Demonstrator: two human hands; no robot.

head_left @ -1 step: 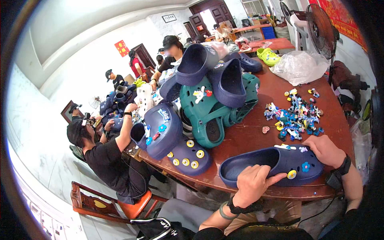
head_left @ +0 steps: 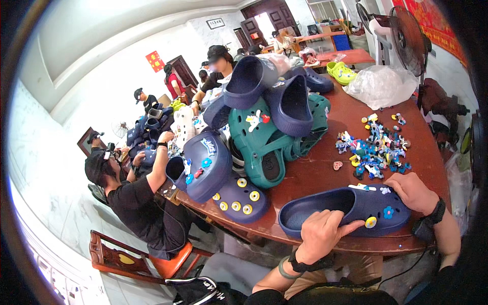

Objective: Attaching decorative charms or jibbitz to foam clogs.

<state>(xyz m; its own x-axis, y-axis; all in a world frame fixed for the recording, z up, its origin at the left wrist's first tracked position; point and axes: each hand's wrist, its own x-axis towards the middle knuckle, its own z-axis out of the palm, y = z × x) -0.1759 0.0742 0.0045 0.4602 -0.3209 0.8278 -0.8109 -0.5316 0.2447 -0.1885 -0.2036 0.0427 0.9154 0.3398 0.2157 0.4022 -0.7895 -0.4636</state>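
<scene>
A navy clog (head_left: pixel 317 216) lies on its sole at the table's near edge, heel to the left and toe to the right. My left hand (head_left: pixel 325 236) grips its near side, thumb stretched toward a yellow round charm (head_left: pixel 371 222). Around the toe, my right hand (head_left: pixel 414 193) is closed on the clog, its fingertips beside a small white charm (head_left: pixel 385 190); some fingers are hidden. A blue flower charm (head_left: pixel 389 212) and a long white charm (head_left: pixel 362 187) also sit on the clog's upper. Beyond it lies a heap of mixed charms (head_left: pixel 373 147).
Navy and green clogs (head_left: pixel 259 137) are piled to the left on the red-brown table (head_left: pixel 325 175). A clear plastic bag (head_left: pixel 381 84) and lime clogs (head_left: pixel 340 72) lie farther back. A fan (head_left: pixel 408 40) stands at right. A co-worker in black (head_left: pixel 134 201) sits at left near a wooden chair (head_left: pixel 122 256).
</scene>
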